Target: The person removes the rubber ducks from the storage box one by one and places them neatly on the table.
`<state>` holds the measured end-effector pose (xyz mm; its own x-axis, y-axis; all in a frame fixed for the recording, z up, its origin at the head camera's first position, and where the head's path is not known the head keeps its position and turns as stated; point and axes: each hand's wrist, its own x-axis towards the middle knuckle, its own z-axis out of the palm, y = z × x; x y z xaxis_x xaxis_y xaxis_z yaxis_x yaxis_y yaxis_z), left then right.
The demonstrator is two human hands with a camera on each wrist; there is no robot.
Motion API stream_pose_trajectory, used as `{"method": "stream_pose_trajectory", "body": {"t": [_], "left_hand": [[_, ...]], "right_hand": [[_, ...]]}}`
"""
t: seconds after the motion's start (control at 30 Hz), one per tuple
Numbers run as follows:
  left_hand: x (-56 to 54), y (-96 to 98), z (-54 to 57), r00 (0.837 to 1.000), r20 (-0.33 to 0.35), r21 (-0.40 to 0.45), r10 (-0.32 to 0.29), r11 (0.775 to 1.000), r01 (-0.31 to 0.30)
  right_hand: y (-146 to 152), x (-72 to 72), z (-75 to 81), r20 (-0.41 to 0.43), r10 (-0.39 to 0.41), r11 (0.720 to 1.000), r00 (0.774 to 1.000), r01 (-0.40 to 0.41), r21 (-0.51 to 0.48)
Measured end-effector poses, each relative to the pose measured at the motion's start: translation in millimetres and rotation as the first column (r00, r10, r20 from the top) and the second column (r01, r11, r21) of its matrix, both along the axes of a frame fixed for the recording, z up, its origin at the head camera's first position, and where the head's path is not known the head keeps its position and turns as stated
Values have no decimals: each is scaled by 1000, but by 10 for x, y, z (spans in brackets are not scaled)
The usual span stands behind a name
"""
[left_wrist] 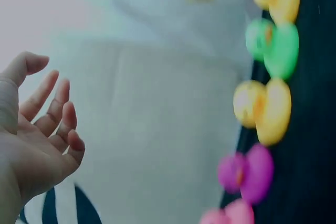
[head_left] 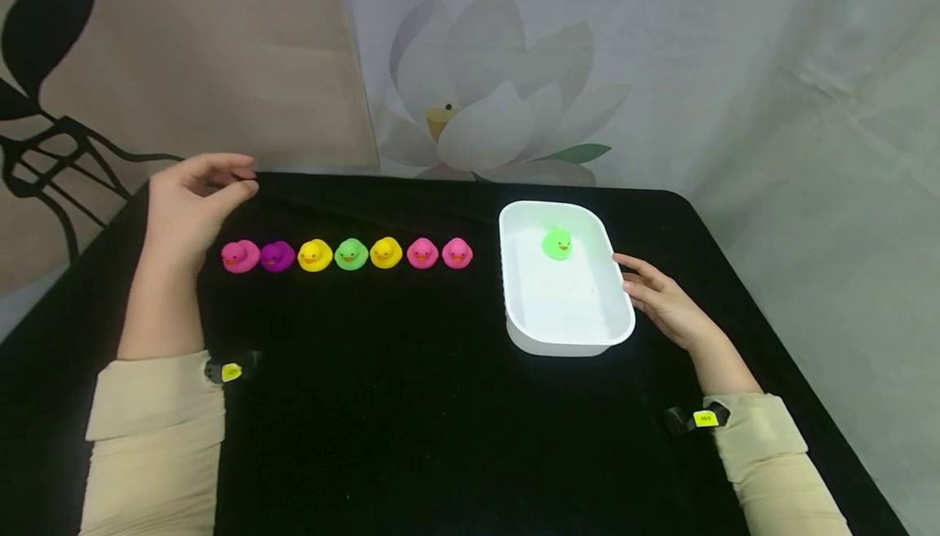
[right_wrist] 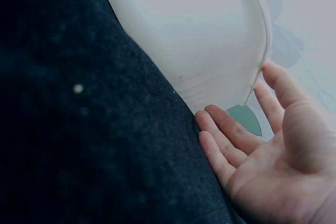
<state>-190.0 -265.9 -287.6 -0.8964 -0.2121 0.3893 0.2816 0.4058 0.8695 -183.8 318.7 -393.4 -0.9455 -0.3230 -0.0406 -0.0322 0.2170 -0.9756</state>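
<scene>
Several small rubber ducks stand in a row on the black table: a pink duck (head_left: pixel 240 256), a purple duck (head_left: pixel 277 256), a yellow duck (head_left: pixel 315 255), a green duck (head_left: pixel 351 254), a second yellow duck (head_left: pixel 385 252) and two pink ones at the right end. My left hand (head_left: pixel 192 201) hovers by the row's left end, fingers loosely bent and holding nothing. A light green duck (head_left: pixel 557 245) sits inside the white plastic tub (head_left: pixel 569 350). At the tub's right side, my right hand (head_left: pixel 671 307) touches the rim and outer wall with extended fingers.
The black-covered table (head_left: pixel 411 438) has its back edge just beyond the ducks and tub. Behind it hangs a pale curtain (head_left: pixel 734 71) with a printed white flower. A dark printed plant design (head_left: pixel 51 30) shows at the far left.
</scene>
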Motion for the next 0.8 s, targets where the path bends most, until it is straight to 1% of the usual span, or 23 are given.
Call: {"method": "stream_pose_trajectory", "body": {"t": [0.1, 0.2, 0.27, 0.33, 0.47, 0.6, 0.7, 0.8], "left_hand": [[41, 231, 97, 995, -48, 31, -83, 996, 85], [84, 462, 162, 983, -67, 57, -172, 983, 176], [106, 614, 182, 971, -61, 54, -230, 971, 233], [117, 763, 187, 958, -36, 45, -284, 957, 286], [89, 1050, 169, 927, -4, 11, -376, 926, 376], [54, 1336, 143, 894, 18, -39, -447, 894, 447], [38, 1552, 115, 866, 40, -74, -499, 863, 500], [0, 1767, 59, 837, 58, -118, -543, 829, 546]], "right_hand": [[-10, 3, 4, 4, -9, 1000, 1000, 9, 4], [-13, 4, 7, 4, -12, 1000, 1000, 12, 10], [-12, 6, 7, 7, -14, 1000, 1000, 14, 14], [-7, 9, 4, 7, -15, 1000, 1000, 14, 16], [1, 14, -1, 5, -11, 1000, 1000, 11, 8], [5, 8, -4, -2, -6, 1000, 1000, 6, -1], [3, -2, -3, -7, -2, 1000, 1000, 2, -2], [0, -4, 0, -9, -2, 1000, 1000, 2, 1]]}}
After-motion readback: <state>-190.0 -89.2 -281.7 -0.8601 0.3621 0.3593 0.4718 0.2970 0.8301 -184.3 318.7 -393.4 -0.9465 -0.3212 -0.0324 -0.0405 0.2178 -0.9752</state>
